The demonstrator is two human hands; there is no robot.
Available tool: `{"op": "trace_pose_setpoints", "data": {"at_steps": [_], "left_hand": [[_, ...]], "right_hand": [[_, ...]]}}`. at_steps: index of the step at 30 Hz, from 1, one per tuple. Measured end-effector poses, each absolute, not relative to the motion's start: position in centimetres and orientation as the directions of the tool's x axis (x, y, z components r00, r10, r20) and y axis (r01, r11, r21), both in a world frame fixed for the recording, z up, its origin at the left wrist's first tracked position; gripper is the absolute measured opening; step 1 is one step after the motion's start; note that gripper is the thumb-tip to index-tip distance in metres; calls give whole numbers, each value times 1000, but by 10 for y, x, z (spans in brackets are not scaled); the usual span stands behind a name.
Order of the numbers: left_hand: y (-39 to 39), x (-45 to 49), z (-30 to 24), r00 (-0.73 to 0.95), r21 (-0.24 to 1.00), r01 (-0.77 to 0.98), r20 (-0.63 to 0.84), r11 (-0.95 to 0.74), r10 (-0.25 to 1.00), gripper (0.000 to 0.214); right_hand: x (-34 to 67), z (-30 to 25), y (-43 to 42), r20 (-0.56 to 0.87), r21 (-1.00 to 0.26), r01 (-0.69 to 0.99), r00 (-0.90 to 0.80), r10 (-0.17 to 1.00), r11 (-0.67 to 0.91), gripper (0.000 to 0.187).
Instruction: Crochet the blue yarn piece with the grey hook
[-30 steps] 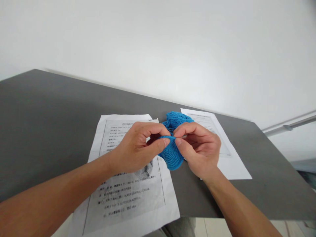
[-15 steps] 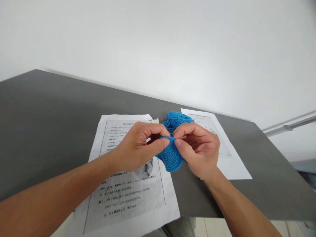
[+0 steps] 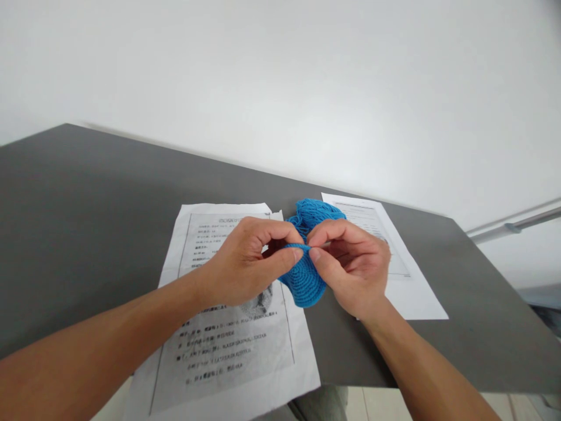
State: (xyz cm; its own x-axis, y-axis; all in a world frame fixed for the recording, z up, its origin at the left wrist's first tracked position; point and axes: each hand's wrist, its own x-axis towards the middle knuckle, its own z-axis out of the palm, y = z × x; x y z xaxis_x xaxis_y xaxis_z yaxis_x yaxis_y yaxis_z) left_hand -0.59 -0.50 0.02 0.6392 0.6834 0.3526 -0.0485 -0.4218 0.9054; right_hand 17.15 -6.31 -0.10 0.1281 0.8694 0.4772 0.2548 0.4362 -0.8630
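Observation:
A small piece of blue crochet work [image 3: 305,285], rounded and ribbed with rows of stitches, hangs between my two hands over the table. Thumb and fingers of my left hand [image 3: 258,257] pinch its upper edge from the left. My right hand [image 3: 353,257] is closed on the same edge, thumb and forefinger together, close beside the left fingertips. Whether a thin hook lies within the right fingers cannot be made out. Just behind the hands sits a loose bundle of blue yarn [image 3: 318,211], partly covered by my right hand.
A printed sheet with a picture [image 3: 232,374] lies under my left forearm and overhangs the near edge of the grey table [image 3: 109,204]. Another printed sheet [image 3: 412,292] is to the right. A white wall [image 3: 280,88] rises behind the table, and a metal rail [image 3: 517,225] stands at far right.
Almost nothing differs. Both hands keep their pinch on the crochet piece, and the view has shifted very slightly.

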Motion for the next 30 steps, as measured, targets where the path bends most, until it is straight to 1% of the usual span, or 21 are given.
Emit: {"op": "trace_pose_setpoints", "data": {"at_steps": [11,17,24,30], "left_hand": [[-4,-6,-1,631,883,-55,393,-466,669,23],[-6,-5,-2,626,878,-56,401,-474,668,22],[-6,-4,-5,576,877,-59,420,-476,701,15],[-7,-3,-6,541,888,-15,394,-460,743,19]], "right_hand": [[174,-5,-63,502,-855,204,101,859,476,12],[173,-4,-63,504,-850,234,98,858,472,12],[172,-1,-63,468,-872,269,214,857,409,8],[172,-1,-63,462,-879,246,221,859,409,8]]}}
